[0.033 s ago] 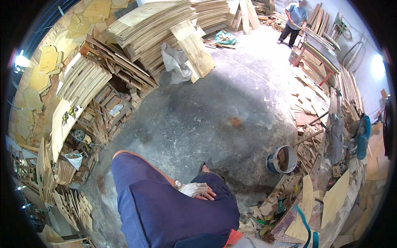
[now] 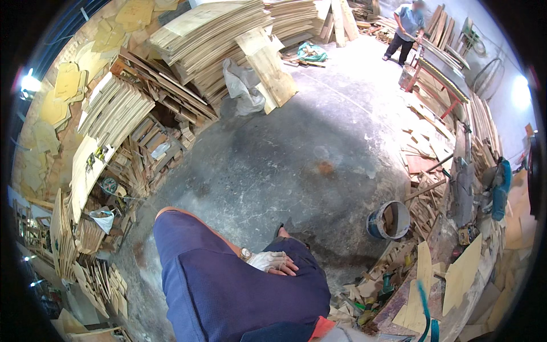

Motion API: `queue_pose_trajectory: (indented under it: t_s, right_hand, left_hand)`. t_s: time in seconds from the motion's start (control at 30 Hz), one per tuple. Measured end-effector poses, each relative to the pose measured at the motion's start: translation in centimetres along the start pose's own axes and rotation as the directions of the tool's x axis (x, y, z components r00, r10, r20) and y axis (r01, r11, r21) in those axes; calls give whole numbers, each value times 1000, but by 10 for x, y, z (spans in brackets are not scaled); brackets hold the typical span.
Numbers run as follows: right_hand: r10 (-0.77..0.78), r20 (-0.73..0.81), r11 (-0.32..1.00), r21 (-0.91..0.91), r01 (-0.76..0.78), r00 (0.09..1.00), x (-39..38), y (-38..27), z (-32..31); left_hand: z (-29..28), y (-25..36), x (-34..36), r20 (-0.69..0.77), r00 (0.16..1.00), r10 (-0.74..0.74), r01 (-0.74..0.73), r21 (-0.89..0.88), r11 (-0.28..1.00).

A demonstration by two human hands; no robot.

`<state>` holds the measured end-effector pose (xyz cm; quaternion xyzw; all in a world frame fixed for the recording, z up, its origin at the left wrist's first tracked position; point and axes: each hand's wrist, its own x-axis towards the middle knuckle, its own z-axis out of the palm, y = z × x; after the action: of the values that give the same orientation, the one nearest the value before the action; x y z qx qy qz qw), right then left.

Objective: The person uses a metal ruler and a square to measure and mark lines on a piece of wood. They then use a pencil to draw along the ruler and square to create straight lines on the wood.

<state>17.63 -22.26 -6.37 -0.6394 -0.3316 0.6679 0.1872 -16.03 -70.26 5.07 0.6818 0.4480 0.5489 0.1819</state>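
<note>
My left hand [image 2: 273,263] rests on the dark cloth over my leg, in a pale glove that leaves the fingertips bare. Its fingers lie side by side, loosely bent, and nothing shows in them. A wristwatch [image 2: 245,253] with a light dial sits on that wrist. Wide navy cloth [image 2: 228,285] of my clothing fills the lower middle of the picture. Beyond the hand, a sandalled foot [image 2: 281,231] stands on the grey floor. My right hand is out of sight.
A bucket [image 2: 397,220] holding wood pieces stands at right, near heaped offcuts [image 2: 393,259]. Tall stacks of wooden boards [image 2: 211,43] line the left. A person [image 2: 409,28] works at a red-legged bench [image 2: 439,77] at the far right. A teal strip [image 2: 424,305] rises at lower right.
The teal strip at lower right has swung slightly to the right. My left hand stays where it was.
</note>
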Motion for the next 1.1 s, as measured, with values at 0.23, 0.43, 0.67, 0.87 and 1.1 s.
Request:
queue_pose_trajectory:
  t_s: [0.23,0.43,0.67,0.87,1.1]
  right_hand:
    - [1,-16,1000,-15,-1,1000,2,-6,1]
    - [2,-26,1000,-27,-3,1000,4,-7,0]
    - [-11,-46,1000,-7,10,999,5,-5,-18]
    - [-46,-160,989,132,67,986,-11,46,-126]
    - [-29,-341,991,113,72,940,-29,89,-165]
  left_hand:
    - [-9,-6,1,-26,996,80,-79,22,997]
    - [-12,-4,5,-36,995,90,-89,39,995]
    - [-13,-2,-3,-21,996,83,-82,41,996]
    - [-40,-5,-11,224,954,-199,186,77,980]
    - [-47,-33,-43,150,989,16,-36,135,990]
